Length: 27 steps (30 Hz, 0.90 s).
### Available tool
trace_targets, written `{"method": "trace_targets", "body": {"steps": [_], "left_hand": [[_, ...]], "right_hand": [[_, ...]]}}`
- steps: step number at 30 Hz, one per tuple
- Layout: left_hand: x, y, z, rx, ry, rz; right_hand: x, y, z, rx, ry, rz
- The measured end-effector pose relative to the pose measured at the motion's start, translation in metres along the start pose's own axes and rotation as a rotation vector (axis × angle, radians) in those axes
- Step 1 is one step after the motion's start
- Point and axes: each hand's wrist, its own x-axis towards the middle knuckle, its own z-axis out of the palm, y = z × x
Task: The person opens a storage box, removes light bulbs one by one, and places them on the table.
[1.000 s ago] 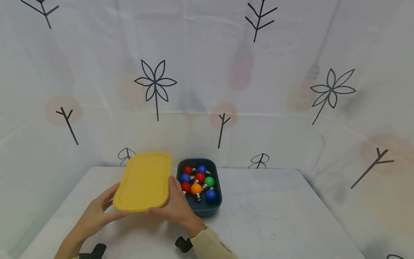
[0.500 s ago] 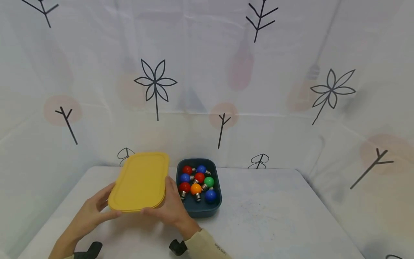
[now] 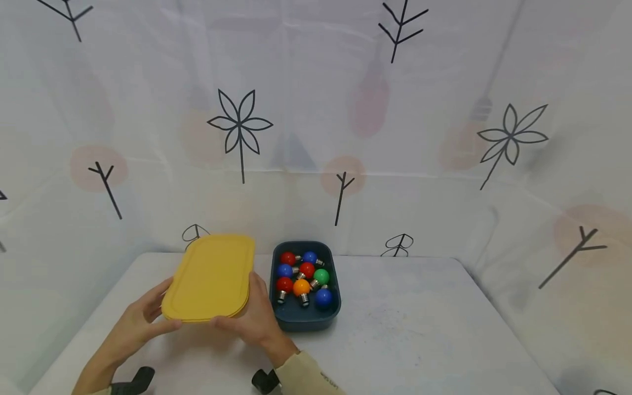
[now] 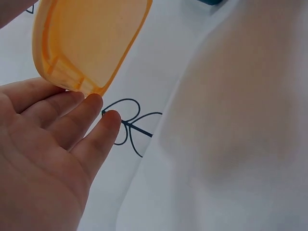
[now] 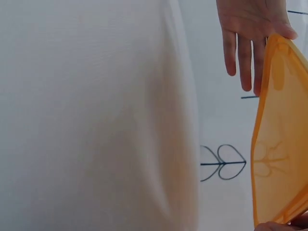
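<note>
A yellow plastic lid (image 3: 209,277) with rounded corners is held tilted above the left part of the table. My left hand (image 3: 135,329) grips its near left corner, the thumb at the front edge and the fingers at the side. On the near right corner my right hand (image 3: 254,315) holds it, thumb in front and fingers along the right side. In the left wrist view the lid's ribbed underside (image 4: 96,38) shows, the left fingertips at its rim. To the right stands a dark teal container (image 3: 308,325) holding several coloured light bulbs (image 3: 306,270) with metal screw bases.
The container sits on a white table (image 3: 419,318) near its far edge. Behind the table hangs a pale cloth (image 3: 296,82) printed with dark leaf and branch drawings. A dark wrist strap device (image 3: 264,379) shows near the right sleeve (image 3: 306,376).
Both hands have drawn the lid a little to the left, away from the container. The lower left red bulb now shows its base. The bulbs stay in place.
</note>
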Motion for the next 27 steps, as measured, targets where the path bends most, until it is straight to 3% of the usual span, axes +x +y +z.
{"method": "trace_targets", "body": {"steps": [5,18,27], "left_hand": [[0.000,-0.006,0.002,-0.053,-0.028,-0.018],[0.003,-0.017,0.011,-0.067,-0.050,-0.058],[0.005,-0.017,0.014,-0.079,-0.086,-0.139]], "right_hand": [[-0.002,0.004,0.002,-0.002,-0.007,0.072],[0.000,0.018,0.005,-0.006,-0.040,0.253],[-0.001,0.019,0.004,-0.003,-0.055,0.291]]}}
